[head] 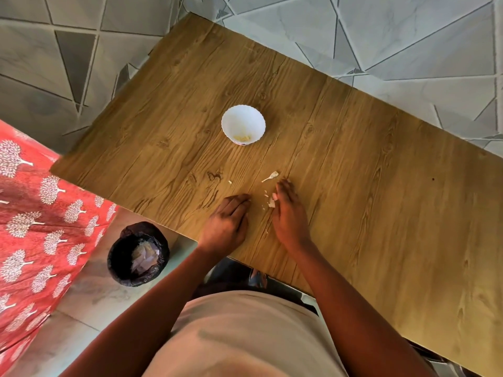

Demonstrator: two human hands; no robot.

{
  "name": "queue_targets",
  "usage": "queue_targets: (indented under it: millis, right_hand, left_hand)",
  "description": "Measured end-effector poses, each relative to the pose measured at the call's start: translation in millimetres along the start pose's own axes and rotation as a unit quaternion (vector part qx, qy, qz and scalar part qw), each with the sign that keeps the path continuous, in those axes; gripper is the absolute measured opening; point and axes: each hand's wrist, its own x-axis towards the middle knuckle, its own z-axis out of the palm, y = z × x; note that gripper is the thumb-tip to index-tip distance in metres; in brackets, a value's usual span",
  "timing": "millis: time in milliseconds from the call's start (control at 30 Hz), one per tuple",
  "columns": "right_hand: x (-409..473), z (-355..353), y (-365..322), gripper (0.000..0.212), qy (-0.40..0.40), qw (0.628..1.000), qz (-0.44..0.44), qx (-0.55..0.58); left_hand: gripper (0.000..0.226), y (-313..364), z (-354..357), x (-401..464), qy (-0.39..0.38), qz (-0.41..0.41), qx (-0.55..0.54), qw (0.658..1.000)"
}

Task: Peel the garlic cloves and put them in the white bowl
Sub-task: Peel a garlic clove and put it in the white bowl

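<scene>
With peeled cloves already in the white bowl (243, 125) at upper centre, both hands lay flat and empty-fingered, left hand (227, 223) idle, right hand (289, 213) touching garlic skins (271, 203), so sweeping scraps together probably came next.

We see both hands flat on the table (353, 159): left hand (227, 224), right hand (288, 213). Skins (270, 203) touch the right hand. Peeled cloves (242, 137) lie in the bowl (243, 123).

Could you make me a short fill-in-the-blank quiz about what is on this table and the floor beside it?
1. The peeled garlic lies inside the white ____.
2. Both hands, left hand and right hand, rest on the wooden ____.
3. The black-lined bin stands on the ____.
4. Scraps of garlic skin lie beside the ____ hand.

Missing words: bowl; table; floor; right
</scene>
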Motion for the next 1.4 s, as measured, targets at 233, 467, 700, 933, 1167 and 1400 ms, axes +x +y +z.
queue_targets:
  millis: [233,467,700,933,1167,1400]
  right_hand:
    - [-17,-3,-5,0.05,-0.063,0.995,-0.065,0.031]
    - [-7,1,-9,0.046,-0.093,0.991,-0.092,-0.035]
    - [-40,-12,4,0.052,-0.122,0.967,-0.205,-0.089]
    - [-53,-10,7,0.042,-0.037,0.96,-0.243,-0.136]
    - [-37,-12,-13,0.025,-0.05,0.967,-0.195,-0.158]
    - [-14,-27,-43,0.017,0.003,0.992,0.005,0.128]
  left_hand:
    - [0.036,-2,0,-1,-0.017,-0.008,-0.005,1.0]
    - [0.033,-3,-1,-2,0.005,-0.024,-0.028,0.999]
    - [0.031,-4,-3,-1,0.014,-0.038,-0.053,0.998]
    - [0.035,-2,-6,-1,0.009,-0.054,-0.068,0.996]
    - [0.027,16,-11,-2,0.058,-0.126,-0.152,0.979]
    - [0.028,47,-12,33,0.113,-0.43,-0.516,0.732]
